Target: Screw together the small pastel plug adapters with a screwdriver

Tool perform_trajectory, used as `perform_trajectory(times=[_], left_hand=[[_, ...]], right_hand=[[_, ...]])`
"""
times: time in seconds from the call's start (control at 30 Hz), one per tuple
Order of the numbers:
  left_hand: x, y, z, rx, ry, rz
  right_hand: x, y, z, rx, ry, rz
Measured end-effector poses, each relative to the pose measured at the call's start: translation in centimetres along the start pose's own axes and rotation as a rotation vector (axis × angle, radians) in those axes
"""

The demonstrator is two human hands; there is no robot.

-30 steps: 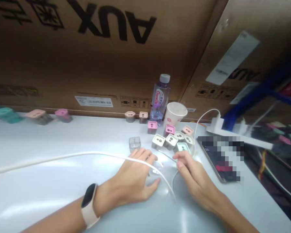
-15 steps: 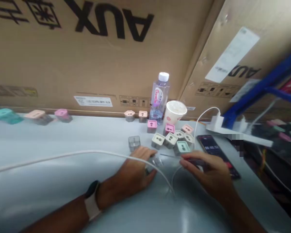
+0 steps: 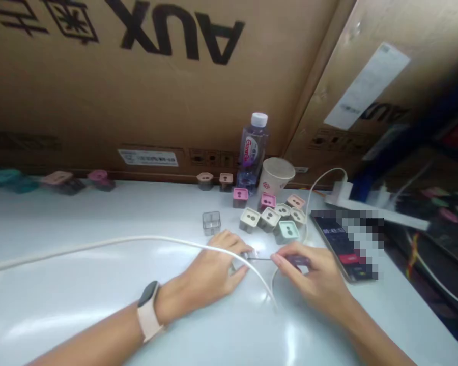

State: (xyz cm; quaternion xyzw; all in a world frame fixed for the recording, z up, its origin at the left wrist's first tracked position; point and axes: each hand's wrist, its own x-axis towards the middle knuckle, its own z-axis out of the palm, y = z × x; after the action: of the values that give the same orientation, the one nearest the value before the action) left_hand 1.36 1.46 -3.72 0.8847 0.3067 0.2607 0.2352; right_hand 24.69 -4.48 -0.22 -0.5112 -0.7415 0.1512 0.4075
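My left hand (image 3: 213, 269) rests on the white table with its fingers curled around a small clear plastic piece (image 3: 249, 255). A white cable (image 3: 137, 239) runs across the back of that hand. My right hand (image 3: 313, 272) pinches a small dark-handled screwdriver (image 3: 295, 261), and its thin metal shaft reaches left to the clear piece. Just beyond my hands stand several square pastel caps with two holes each, such as a mint one (image 3: 287, 232) and a beige one (image 3: 250, 219). A clear plastic cube (image 3: 211, 223) sits behind my left fingers.
A water bottle (image 3: 253, 152) and a paper cup (image 3: 277, 175) stand at the table's back edge before large cardboard boxes (image 3: 148, 91). A phone (image 3: 339, 244) lies to the right, near a white power strip (image 3: 377, 211). More caps line the back edge.
My right hand has shifted left, bringing the screwdriver's shaft up to the clear piece in my left hand. My left hand has barely moved.
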Motion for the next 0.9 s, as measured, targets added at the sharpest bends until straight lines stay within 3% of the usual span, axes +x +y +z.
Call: perform_trajectory(times=[0.2,0.43,0.8,0.9], left_hand=[[-0.1,0.0,0.0,-0.004,-0.023,-0.001],[0.1,0.4,0.0,-0.006,-0.049,-0.019],[-0.1,-0.2,0.5,-0.040,-0.053,0.019],[-0.1,-0.2,0.5,-0.042,-0.072,0.027]], right_hand=[[0.3,-0.3,-0.1,-0.079,0.017,-0.072],[1.0,-1.7,-0.4,-0.518,0.096,-0.300],[1.7,-2.7,-1.4,-0.199,-0.189,-0.150],[1.4,-2.8,-1.6,-0.196,-0.214,-0.156]])
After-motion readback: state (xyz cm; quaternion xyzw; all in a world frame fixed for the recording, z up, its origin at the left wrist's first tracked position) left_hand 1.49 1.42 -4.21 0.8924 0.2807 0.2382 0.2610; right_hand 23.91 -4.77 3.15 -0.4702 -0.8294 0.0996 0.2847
